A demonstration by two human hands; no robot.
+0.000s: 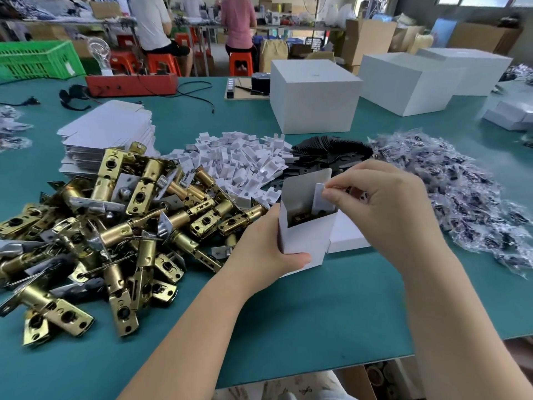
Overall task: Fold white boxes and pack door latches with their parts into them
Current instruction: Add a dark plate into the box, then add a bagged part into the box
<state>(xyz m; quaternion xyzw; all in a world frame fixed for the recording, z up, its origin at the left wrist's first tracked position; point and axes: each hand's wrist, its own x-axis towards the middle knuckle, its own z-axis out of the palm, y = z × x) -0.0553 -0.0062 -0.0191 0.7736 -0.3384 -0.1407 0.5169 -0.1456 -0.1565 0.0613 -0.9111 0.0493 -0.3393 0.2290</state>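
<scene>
- Holding a small upright white cardboard box (302,241) near the front edge of the teal table (288,313), left hand (259,249) wrapped around its lower body, open top facing up.
- Pinching a small white folded card insert (320,197) between right hand (386,206) thumb and fingers, directly above the opening, long axis vertical, lower end already inside.
- Showing a brass door latch (301,217) lying within the box.
- Spreading left: heap of brass latches (115,226); behind, white inserts (239,160), black plates (331,154), bagged parts (447,183).
- Standing farther back: large white cartons (314,93).
</scene>
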